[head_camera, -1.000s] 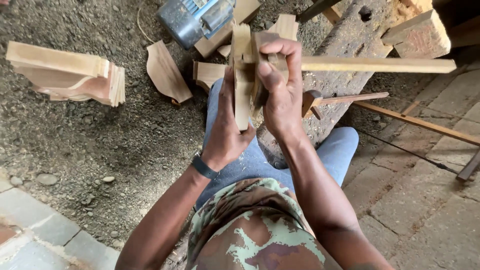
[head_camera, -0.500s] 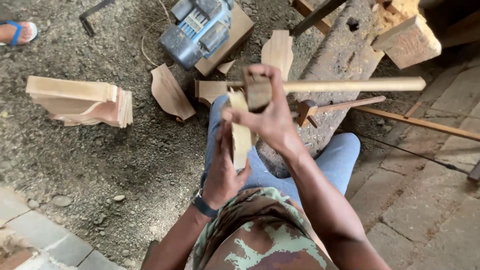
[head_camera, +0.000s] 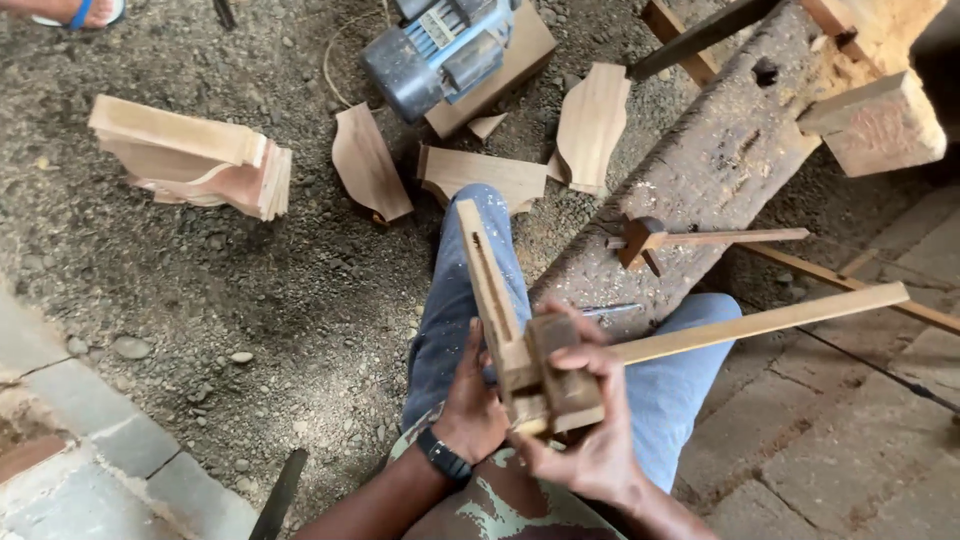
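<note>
While your right hand clamps the block and your left hand grips the slat, the long stick could lever loose.

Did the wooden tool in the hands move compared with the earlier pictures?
Yes. The wooden marking gauge came down toward the person's lap, away from the electric motor, which it was near before.

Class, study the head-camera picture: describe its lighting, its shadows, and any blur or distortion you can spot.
Head view: soft, even daylight, no glare; shadows faint, darkest at the top right corner behind the wooden block. The hands, left hand and right hand, and the wooden tool look sharp; wide-angle stretch shows at the edges.
</note>
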